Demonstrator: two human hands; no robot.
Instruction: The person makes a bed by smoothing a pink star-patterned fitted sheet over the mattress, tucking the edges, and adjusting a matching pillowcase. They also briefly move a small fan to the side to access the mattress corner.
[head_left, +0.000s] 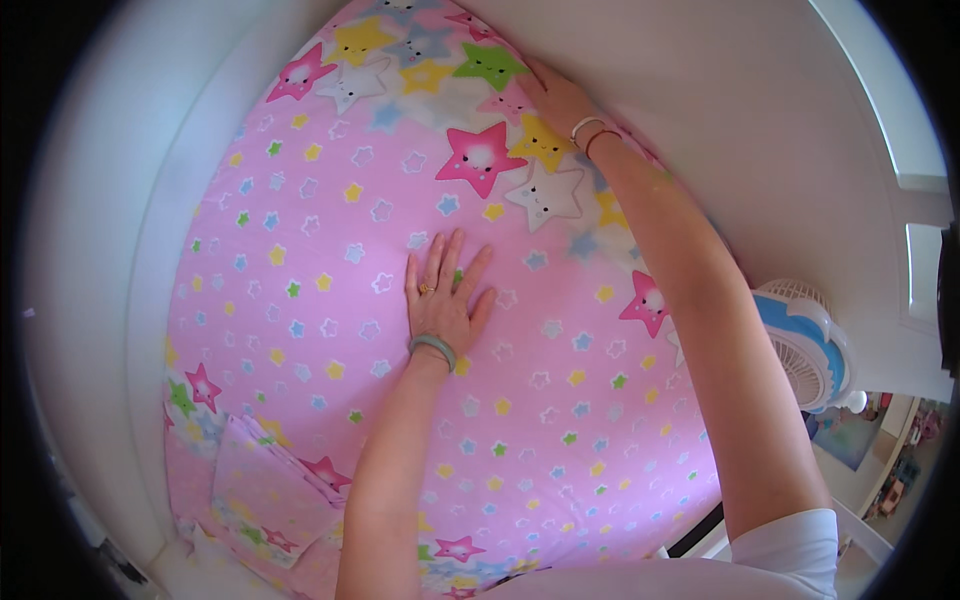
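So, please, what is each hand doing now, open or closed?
Left hand: open, flat on the pink star sheet.
Right hand: open, pressing the sheet's far edge by the wall.

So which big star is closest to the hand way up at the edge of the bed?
The yellow star on the pink sheet. It sits just beside the right hand, nearer than the big pink star or white star.

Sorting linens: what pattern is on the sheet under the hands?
The sheet is pink with multicoloured stars, in the head view.

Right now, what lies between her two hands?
In the head view, only pink star-print sheet between left hand and right hand, with big stars.
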